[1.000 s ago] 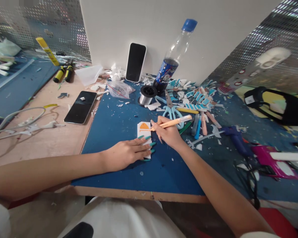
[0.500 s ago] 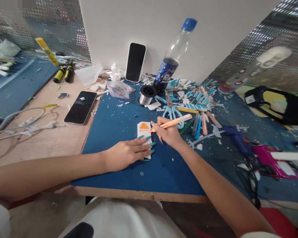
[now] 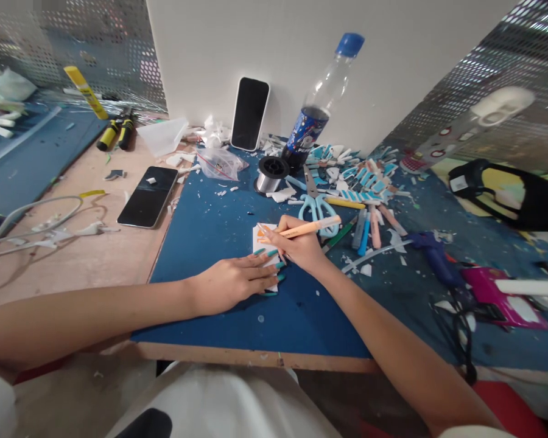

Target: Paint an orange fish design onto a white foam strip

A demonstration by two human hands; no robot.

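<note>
A small white card (image 3: 271,262) with an orange drawing lies on the blue mat (image 3: 201,237). My left hand (image 3: 237,281) rests flat across the lower part of the card, fingers stretched out to the right. Pinched in my right hand (image 3: 301,246) is a light orange marker (image 3: 308,228), slanting up to the right. Its tip is over the upper part of the card, and my fingers hide much of the drawing. Just beyond my right hand lie light blue scissors (image 3: 318,210) and a green pen-like tool (image 3: 340,236).
Behind the card stand a wire spool (image 3: 271,174), a cola bottle (image 3: 308,125) and a leaning phone (image 3: 250,114). Foam scraps (image 3: 360,176) pile up at the back right. A glue gun (image 3: 438,258) lies right; another phone (image 3: 148,196) and pliers (image 3: 117,131) lie left.
My right hand has moved left with the marker, from the card's right edge to over the drawing, now covering much of it. My left hand has stayed in place.
</note>
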